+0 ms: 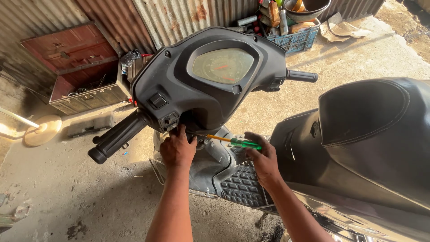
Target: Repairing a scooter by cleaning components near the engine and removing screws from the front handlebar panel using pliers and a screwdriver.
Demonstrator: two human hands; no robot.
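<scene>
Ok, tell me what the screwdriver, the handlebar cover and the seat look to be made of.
Screwdriver: clear green plastic handle, translucent and glossy, in the right hand; the thin shaft looks like metal.
Handlebar cover: matte black plastic, judging by its moulded edges and dull sheen; the left hand touches its underside.
Seat: black vinyl or leatherette, probably, with stitched seams and a soft shine.

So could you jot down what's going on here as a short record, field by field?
Setting: dusty concrete floor beside a rusty corrugated metal wall
Main object: black scooter handlebar cover with oval speedometer
Left hand: pressed against the underside of the cover
Right hand: grip closed on a green-handled screwdriver with a yellow shaft, tip pointing under the cover
Nearby: black padded scooter seat, open red metal toolbox, blue plastic crate of bottles
</scene>
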